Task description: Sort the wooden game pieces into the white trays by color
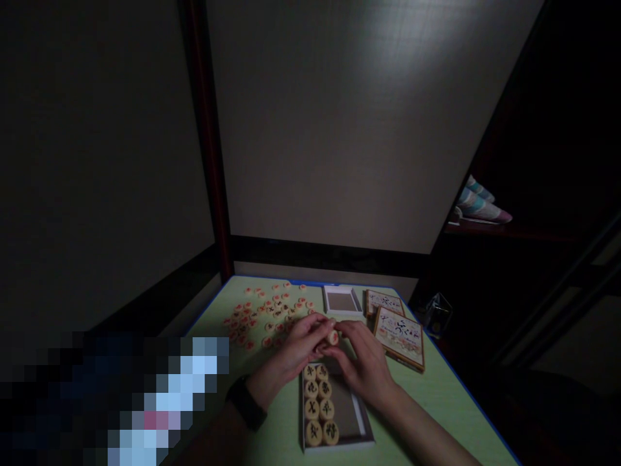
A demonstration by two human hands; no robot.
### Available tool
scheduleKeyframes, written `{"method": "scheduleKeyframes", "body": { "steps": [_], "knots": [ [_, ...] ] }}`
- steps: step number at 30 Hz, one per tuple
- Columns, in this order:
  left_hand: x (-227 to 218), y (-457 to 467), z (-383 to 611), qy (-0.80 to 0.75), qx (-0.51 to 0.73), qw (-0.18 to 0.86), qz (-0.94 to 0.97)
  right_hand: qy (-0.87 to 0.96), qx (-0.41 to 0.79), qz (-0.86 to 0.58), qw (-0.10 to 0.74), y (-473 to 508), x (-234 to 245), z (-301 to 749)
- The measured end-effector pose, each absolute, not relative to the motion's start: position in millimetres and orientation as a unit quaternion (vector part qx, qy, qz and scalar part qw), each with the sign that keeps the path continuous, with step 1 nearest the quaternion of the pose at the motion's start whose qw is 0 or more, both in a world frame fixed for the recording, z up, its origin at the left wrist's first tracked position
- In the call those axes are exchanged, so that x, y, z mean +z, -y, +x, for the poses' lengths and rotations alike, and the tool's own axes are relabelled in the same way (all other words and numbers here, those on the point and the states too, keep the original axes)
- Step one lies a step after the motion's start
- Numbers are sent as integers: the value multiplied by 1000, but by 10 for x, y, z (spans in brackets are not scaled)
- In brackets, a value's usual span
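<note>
My left hand [306, 342] and my right hand [365, 361] meet above the table, fingers curled inward. Between their fingertips is a round xiangqi piece [332, 337] with a red character, held by both hands; whether more pieces sit behind it is hidden. Just below the hands lies an open box tray [361, 421], partly covered by my right wrist. Large wooden pieces with black characters [314, 409] fill its left side in two columns, and its right side shows bare brown bottom. Left of my hands, many small pieces [242, 318], mostly red-marked with some black, are scattered on the table.
A second shallow white tray [359, 309] stands at the back of the green table [417, 414]. Two printed box lids [400, 340] overlap on the right. Cabinet panels [330, 129] rise behind the table. Striped cloth items [480, 202] rest on a shelf at right.
</note>
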State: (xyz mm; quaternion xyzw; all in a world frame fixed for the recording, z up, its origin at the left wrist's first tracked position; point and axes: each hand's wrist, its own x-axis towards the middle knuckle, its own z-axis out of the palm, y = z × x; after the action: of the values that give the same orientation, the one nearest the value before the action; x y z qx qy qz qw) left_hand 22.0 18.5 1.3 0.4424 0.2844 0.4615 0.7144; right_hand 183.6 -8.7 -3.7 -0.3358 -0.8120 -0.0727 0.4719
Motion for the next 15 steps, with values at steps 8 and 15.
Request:
{"method": "scheduleKeyframes", "body": {
  "steps": [8, 15],
  "knots": [
    [34, -168, 270, -331, 478, 632, 512, 810, -85, -310, 491, 98, -65, 1800],
    [-56, -342, 226, -459, 448, 449, 622, 876, 61, -410, 247, 184, 260, 1990]
  ]
}}
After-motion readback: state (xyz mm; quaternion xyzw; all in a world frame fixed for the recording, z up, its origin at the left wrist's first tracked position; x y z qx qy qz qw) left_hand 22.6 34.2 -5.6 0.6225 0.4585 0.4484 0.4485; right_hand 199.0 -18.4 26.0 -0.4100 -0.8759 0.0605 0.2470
